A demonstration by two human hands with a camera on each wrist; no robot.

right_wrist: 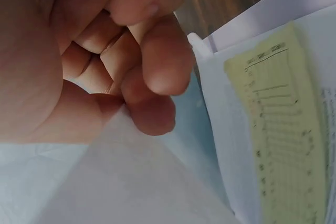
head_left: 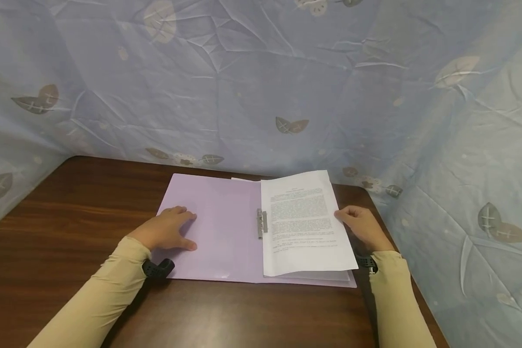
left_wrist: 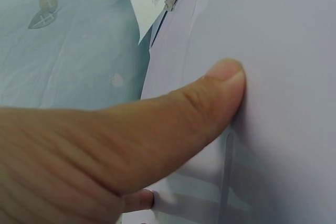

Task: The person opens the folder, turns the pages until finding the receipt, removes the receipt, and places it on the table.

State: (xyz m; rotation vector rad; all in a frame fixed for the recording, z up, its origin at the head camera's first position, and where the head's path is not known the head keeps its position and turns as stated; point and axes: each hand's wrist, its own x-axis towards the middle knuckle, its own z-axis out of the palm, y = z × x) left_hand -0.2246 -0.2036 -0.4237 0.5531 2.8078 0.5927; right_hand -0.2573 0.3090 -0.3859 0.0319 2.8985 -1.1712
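A lilac folder (head_left: 217, 227) lies spread on the table, with a metal binder clip mechanism (head_left: 262, 223) along its spine. On its right side a printed white sheet (head_left: 302, 227) is partly lifted. My right hand (head_left: 365, 227) pinches the right edge of this sheet between thumb and curled fingers, as the right wrist view shows up close. Beneath it, that view reveals a yellow printed page (right_wrist: 278, 129). With fingers spread and thumb extended, my left hand (head_left: 167, 229) rests on the inside of the left cover.
The dark brown wooden table (head_left: 69, 232) carries the folder near its back right. A pale blue curtain (head_left: 239, 87) with leaf patterns hangs behind and along the sides. Black bands (head_left: 157, 268) circle both wrists over beige sleeves.
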